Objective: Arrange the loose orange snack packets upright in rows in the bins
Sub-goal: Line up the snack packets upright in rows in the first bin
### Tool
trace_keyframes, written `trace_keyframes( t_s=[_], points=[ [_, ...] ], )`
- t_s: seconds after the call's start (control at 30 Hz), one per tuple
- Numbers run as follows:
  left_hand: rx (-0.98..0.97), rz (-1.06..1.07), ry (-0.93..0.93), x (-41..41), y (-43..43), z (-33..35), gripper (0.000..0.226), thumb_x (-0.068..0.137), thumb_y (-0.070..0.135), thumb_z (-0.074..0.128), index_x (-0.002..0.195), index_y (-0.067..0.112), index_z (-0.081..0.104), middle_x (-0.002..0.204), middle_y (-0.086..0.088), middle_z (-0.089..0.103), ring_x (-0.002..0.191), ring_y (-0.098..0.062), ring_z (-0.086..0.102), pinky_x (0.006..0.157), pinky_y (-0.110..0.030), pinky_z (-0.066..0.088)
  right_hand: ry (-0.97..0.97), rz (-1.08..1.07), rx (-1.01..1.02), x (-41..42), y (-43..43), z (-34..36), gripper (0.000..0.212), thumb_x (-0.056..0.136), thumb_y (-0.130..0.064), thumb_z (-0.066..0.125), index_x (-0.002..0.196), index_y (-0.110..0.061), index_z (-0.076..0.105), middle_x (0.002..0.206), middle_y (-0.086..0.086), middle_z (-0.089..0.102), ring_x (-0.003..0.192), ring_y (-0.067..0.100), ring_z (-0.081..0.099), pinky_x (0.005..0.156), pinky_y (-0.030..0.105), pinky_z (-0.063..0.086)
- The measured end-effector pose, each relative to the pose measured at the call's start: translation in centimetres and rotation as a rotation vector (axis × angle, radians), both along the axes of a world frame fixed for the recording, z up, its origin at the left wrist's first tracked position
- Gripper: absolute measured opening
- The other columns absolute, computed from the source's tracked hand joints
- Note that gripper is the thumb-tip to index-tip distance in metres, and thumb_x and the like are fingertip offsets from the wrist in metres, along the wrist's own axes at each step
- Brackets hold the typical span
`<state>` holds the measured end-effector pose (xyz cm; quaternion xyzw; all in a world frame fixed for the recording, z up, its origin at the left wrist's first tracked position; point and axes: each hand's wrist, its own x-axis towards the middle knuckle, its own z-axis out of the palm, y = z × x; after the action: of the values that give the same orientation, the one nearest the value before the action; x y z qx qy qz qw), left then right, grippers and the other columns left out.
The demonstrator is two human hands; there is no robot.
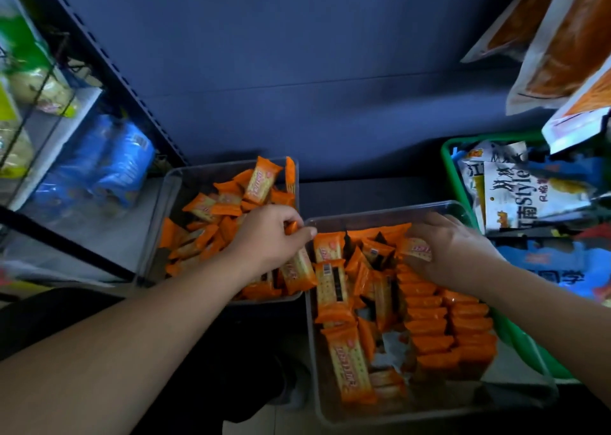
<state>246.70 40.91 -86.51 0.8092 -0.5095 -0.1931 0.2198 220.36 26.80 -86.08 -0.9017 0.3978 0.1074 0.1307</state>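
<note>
Two clear plastic bins hold orange snack packets. The left bin (pixel 172 183) is filled with a loose heap of packets (pixel 211 209). My left hand (pixel 269 236) is over its right edge and grips an orange packet (pixel 297 266) that hangs below the fingers. In the right bin (pixel 390 211), two rows of upright packets (pixel 449 332) stand along the right side, and loose packets (pixel 347 365) lie flat on the left. At that bin's far right, my right hand (pixel 456 252) holds an orange packet (pixel 417 248) above the rows.
A green basket (pixel 448 166) with mixed snack bags stands to the right. Large orange-and-white bags (pixel 562 47) hang at the top right. A shelf rack with blue packs (pixel 122 166) and green-yellow packs stands on the left. A dark blue wall runs behind the bins.
</note>
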Motion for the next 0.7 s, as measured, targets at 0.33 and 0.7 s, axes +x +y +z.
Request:
trace_keyframes(
  t_s=[0.33, 0.7],
  points=[
    [0.092, 0.031, -0.140, 1.2, -1.3, 1.0, 0.029, 0.090, 0.054, 0.072, 0.084, 0.026, 0.072, 0.080, 0.007, 0.068, 0.072, -0.014, 0.064, 0.062, -0.036, 0.055, 0.013, 0.082, 0.014, 1.1, 0.8, -0.9, 0.052, 0.095, -0.052, 0.063, 0.143, -0.035, 0.055, 0.141, -0.005, 0.050, 0.136, 0.020, 0.045, 0.114, 0.037, 0.040],
    [-0.079, -0.168, -0.422, 0.3, -1.5, -0.2, 0.021, 0.097, 0.036, 0.066, 0.104, 0.017, 0.071, 0.106, -0.002, 0.063, 0.102, -0.026, 0.059, 0.077, -0.040, 0.052, 0.054, 0.004, -0.029, 1.0, -0.6, -1.5, 0.046, 0.099, -0.045, 0.061, 0.144, -0.038, 0.052, 0.144, -0.005, 0.044, 0.138, 0.019, 0.042, 0.110, 0.039, 0.046]
  ],
)
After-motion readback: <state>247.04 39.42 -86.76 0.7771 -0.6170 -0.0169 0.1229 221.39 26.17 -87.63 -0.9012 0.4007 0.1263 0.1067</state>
